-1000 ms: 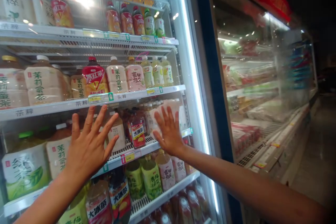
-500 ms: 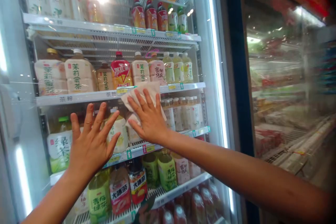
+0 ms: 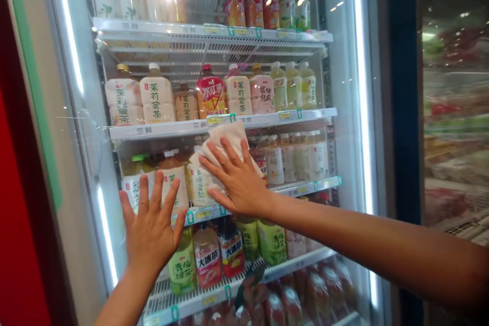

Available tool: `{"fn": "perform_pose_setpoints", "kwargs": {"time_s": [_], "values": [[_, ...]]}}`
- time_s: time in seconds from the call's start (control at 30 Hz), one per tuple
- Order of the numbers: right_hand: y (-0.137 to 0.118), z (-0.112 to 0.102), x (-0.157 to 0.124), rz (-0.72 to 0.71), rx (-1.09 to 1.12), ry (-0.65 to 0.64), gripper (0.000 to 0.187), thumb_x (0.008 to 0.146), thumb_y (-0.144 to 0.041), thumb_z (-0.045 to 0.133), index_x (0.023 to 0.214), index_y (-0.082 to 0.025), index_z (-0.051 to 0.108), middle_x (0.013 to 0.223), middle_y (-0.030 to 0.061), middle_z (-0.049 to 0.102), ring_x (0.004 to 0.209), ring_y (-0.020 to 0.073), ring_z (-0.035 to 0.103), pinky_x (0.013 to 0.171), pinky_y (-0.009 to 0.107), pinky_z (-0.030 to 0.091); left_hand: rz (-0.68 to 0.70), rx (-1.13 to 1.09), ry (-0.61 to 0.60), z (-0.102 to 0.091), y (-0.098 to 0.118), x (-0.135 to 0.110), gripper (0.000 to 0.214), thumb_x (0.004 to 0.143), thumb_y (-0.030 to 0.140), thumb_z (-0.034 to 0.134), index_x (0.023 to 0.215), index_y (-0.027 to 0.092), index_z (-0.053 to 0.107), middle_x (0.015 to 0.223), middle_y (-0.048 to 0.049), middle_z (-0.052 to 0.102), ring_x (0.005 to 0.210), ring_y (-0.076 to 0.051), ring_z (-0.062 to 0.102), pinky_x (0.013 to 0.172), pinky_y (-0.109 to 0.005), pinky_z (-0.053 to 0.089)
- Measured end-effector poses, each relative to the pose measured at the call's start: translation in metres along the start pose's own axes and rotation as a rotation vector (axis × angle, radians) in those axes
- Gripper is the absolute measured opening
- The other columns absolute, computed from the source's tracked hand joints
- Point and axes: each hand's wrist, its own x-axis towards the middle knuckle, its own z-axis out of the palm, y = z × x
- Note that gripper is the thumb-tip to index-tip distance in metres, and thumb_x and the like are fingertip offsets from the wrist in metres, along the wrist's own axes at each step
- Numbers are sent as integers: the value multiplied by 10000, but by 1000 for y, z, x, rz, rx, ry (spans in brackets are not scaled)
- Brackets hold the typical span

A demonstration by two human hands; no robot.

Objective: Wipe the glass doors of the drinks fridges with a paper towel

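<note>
Red wall [image 3: 19,244]: far left edge of the frame, beside the cooler's lit door frame.
Left hand [image 3: 153,232]: lower left of centre, fingers spread wide, palm flat on the glass door [image 3: 338,71], holding nothing.
Cooler shelves [image 3: 160,130]: white wire racks behind the glass, each with a price rail.
Top shelf: pale bottles at the upper left, orange, red and green bottles [image 3: 267,7] at the upper centre.
Second shelf: large beige tea bottles [image 3: 156,99], a red-label bottle [image 3: 210,94], then smaller yellowish ones to the right.
Third shelf: big bottles partly hidden by both hands, small pale bottles [image 3: 301,155] to the right.
Lower shelf: green-label bottles [image 3: 271,242] and iced-tea bottles [image 3: 208,260].
Cloth [image 3: 229,135]: white, at centre, pressed against the glass just under the second shelf rail.
Right hand [image 3: 239,183]: centre, open and flat, fingers splayed over the cloth, pinning it to the door.
Next cabinet [image 3: 454,112]: right edge, blurred goods inside.
Change: a second ago the right hand was at the right end of the third shelf; it now sits mid-door. The left hand is lower on the glass.
</note>
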Motion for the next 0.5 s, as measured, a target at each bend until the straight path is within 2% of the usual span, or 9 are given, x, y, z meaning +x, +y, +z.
{"fn": "perform_pose_setpoints", "kwargs": {"time_s": [0.17,0.2,0.3,0.33,0.37,0.47,0.5], "values": [[-29,6,-5,-166,30,-124,690,1003,-514,441,1621,-280,243,1712,13,189,1600,299,6,1268,627,-78,-20,-20,-4,-1,4,-4,790,947,453,564,1613,323,160,1712,-43,109,1596,-294,18,1273,-642,-50],[-29,6,-3,-122,21,-113,689,1007,-519,432,1624,-290,230,1712,8,187,1601,291,10,1272,627,-62,-14,-20,-3,-1,4,-4,791,945,450,566,1613,317,164,1712,-46,107,1596,-294,16,1274,-642,-47],[-22,5,8,149,-31,-12,736,1012,-530,416,1644,-276,135,1722,34,116,1598,307,-32,1265,658,-16,-6,-7,5,0,4,-6,789,946,426,563,1614,315,157,1711,-43,94,1596,-292,11,1274,-646,-38],[-20,5,9,183,-39,8,757,1011,-529,419,1648,-265,104,1724,44,94,1596,319,-49,1259,669,-18,-9,-10,8,0,4,-7,791,946,425,564,1614,319,154,1710,-40,93,1596,-292,15,1274,-645,-39],[-18,6,9,152,-39,7,773,1010,-525,423,1649,-259,80,1725,46,83,1594,324,-58,1257,672,-28,-12,-15,11,0,4,-7,792,945,430,565,1613,323,154,1710,-37,95,1596,-291,19,1275,-641,-43],[-12,6,3,-107,-15,-61,777,1010,-530,426,1647,-283,56,1722,15,115,1598,299,-35,1269,641,-59,-7,-29,11,0,3,-8,799,939,457,573,1613,321,165,1712,-30,105,1596,-285,26,1282,-615,-61],[-9,6,2,-131,-16,-71,772,1012,-537,422,1646,-295,53,1721,4,123,1599,288,-28,1272,633,-59,-5,-25,9,0,3,-8,801,939,455,575,1613,319,166,1713,-29,104,1596,-284,24,1283,-610,-63]]}}
